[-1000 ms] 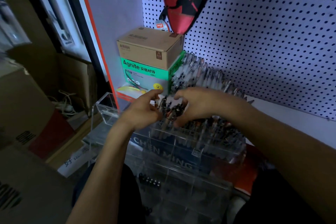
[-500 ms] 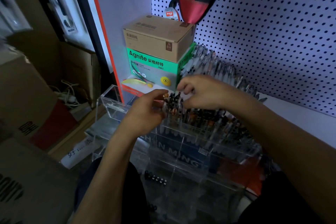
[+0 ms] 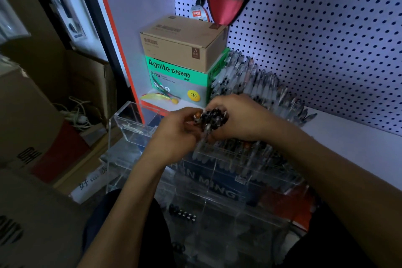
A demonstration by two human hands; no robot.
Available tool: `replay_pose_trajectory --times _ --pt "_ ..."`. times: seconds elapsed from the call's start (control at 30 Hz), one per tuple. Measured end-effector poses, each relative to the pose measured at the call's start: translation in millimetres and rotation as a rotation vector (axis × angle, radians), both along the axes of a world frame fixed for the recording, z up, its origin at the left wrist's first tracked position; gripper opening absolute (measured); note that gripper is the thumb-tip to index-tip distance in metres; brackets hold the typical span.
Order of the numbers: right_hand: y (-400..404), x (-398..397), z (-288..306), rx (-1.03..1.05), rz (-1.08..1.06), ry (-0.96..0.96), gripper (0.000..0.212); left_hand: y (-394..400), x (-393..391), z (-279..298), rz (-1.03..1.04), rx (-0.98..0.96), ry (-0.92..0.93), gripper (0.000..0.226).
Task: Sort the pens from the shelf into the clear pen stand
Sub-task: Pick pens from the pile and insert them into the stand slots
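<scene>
Head view: both hands (image 3: pixel 217 124) grasp slim black-capped pens (image 3: pixel 212 118) over clear acrylic stand (image 3: pixel 134 128).

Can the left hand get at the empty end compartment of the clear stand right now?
Probably not yet: the left hand grips the pen bundle along with the right hand. The path to the end compartment, just to its left, looks open.

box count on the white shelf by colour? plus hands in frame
Brown box: 1
Green box: 1
Hands: 2, left hand and right hand, both gripping the pen bundle
Total: 4
</scene>
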State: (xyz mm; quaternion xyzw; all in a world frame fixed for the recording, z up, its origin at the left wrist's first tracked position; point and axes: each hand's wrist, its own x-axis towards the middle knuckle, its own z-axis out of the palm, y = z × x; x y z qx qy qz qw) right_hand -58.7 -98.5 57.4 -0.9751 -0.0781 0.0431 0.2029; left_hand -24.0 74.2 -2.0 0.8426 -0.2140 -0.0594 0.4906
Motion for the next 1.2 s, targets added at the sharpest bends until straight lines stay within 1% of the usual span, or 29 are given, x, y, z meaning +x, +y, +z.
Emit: replay_pose_trajectory --times 0.07,0.13,0.17,0.2,0.27,0.3,0.33,0.4,0.57,0.63,0.7,0.77,0.87,1.0,1.1,1.2 --pt "-3.1 -0.3 -1.1 0.011 -0.002 -0.022 0.062 -0.2 -4.5 1.5 -0.009 -0.052 0.010 0.039" --pt "-5.6 0.3 -1.6 0.008 0.013 0.004 0.066 -2.9 -9.2 0.5 -0.022 0.037 -0.107 0.032" --pt "-7.6 0.4 -1.5 -0.002 0.011 0.036 0.071 -4.5 -10.7 -0.5 -0.033 0.111 -0.183 0.035" --pt "-10.4 -0.3 -0.7 -0.002 0.004 0.070 0.075 -6.2 -10.6 -3.0 -0.041 0.180 -0.239 0.044" --pt "-17.3 -4.0 2.4 0.032 -0.017 0.104 0.081 -8.8 -7.6 -7.6 -0.023 0.276 -0.262 0.055" --pt "-20.9 -7.3 4.7 0.056 -0.029 0.094 0.080 -9.1 -6.0 -9.2 -0.002 0.296 -0.262 0.055" --pt "-25.3 -11.0 6.7 0.083 -0.043 0.071 0.077 -8.9 -4.0 -10.5 0.022 0.288 -0.262 0.049" --pt "-35.1 -19.8 9.3 0.167 -0.085 0.003 0.067 -7.7 -1.8 -11.8 0.072 0.190 -0.266 0.038" --pt "-56.7 -43.8 5.9 0.379 -0.198 -0.174 0.040 -1.9 -1.2 -5.8 0.208 -0.009 -0.215 0.021" --pt "-63.5 -52.9 3.8 0.468 -0.249 -0.226 0.031 -2.7 -4.2 2.3 0.222 -0.106 -0.215 0.017" --pt "-70.3 -60.6 2.5 0.536 -0.284 -0.264 0.024 -8.6 -8.6 16.2 0.161 -0.222 -0.184 0.019" --pt "-77.6 -66.6 3.2 0.588 -0.307 -0.284 0.019 -21.0 -13.1 33.8 0.046 -0.242 -0.180 0.018" --pt "-91.9 -72.9 6.4 0.630 -0.352 -0.307 0.016 -51.8 -15.3 59.6 -0.157 -0.135 -0.208 0.021" --pt "-124.1 -75.6 5.4 0.592 -0.471 -0.335 0.015 -104.3 -5.2 79.8 -0.364 0.019 -0.155 0.018" --pt "-159.7 -75.6 -9.6 0.471 -0.590 -0.328 0.013 -144.3 3.9 82.4 -0.469 0.164 -0.157 0.015" --pt "-195.7 -76.0 -36.3 0.376 -0.712 -0.269 0.016 -180.5 8.1 79.4 -0.546 0.307 -0.153 0.015"
